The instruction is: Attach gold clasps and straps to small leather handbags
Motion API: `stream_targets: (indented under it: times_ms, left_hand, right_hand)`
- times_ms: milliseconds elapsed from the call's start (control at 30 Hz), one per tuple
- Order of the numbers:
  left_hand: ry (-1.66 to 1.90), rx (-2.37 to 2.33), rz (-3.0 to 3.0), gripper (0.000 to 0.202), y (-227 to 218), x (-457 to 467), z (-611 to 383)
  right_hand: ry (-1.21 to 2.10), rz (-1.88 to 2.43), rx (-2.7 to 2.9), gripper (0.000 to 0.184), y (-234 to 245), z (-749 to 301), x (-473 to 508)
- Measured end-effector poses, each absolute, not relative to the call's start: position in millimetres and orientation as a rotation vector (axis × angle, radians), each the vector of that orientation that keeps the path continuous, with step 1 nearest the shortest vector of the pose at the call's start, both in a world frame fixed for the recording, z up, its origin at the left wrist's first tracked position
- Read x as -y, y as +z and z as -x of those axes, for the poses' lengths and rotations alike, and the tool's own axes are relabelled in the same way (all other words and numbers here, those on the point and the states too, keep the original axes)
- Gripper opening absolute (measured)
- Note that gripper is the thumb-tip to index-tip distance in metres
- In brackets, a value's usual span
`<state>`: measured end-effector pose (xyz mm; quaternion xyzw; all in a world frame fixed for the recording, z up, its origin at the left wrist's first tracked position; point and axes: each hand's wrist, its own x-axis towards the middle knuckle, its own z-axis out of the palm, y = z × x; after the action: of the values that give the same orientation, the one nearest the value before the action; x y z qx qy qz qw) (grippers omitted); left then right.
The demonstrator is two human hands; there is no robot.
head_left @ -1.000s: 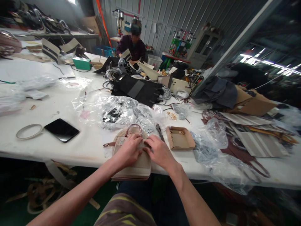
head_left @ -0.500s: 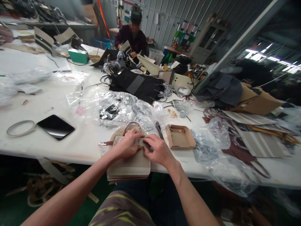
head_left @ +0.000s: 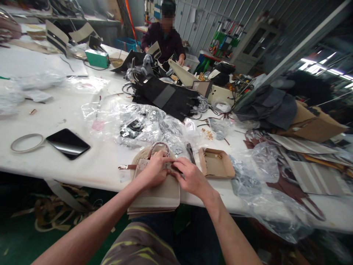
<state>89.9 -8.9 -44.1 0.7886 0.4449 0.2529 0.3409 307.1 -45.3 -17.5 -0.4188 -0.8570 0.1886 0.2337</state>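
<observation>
A beige bag [head_left: 157,198] lies at the table's front edge, its lower end jutting over it. My left hand [head_left: 156,170] rests on its upper part, fingers bent and drawn together. From the right, my right hand [head_left: 191,176] meets it with thumb and forefinger pinched. Both sets of fingertips touch over a small grey piece on the bag; my fingers hide most of it. A wrapped handle loop [head_left: 162,144] rises behind my left hand. A brown strap [head_left: 131,167] with a metal clasp sticks out to the left.
A cardboard tray [head_left: 216,167] and a dark tool [head_left: 190,152] sit to the right. Behind are plastic bags [head_left: 154,123] of metal parts and black bag pieces [head_left: 168,97]. A phone [head_left: 68,143] and a coiled band [head_left: 27,142] lie left. Across the table sits a person [head_left: 164,40].
The view has shifted, so the table's things sit slightly farther right. My hands stay together on the bag, their fingertips slightly moved. The person opposite has moved a hand to the right.
</observation>
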Motion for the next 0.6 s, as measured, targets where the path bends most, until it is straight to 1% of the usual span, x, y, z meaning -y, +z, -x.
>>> stream_targets:
  times_ms: [300,467,600]
  left_hand:
    - [0.651,-1.193,-2.122,0.041,-51.3,8.4,-92.0]
    - [0.626,-1.185,-2.153,0.041,-51.7,6.6,-91.9]
    - [0.623,-1.202,-2.126,0.039,-49.2,6.8,-91.2]
  right_hand:
    - [0.510,1.200,2.336,0.022,-19.6,-302.6,47.2]
    - [0.506,1.175,2.343,0.024,-22.7,-305.0,45.2]
    - [0.602,1.156,2.165,0.025,-20.9,-305.8,47.4]
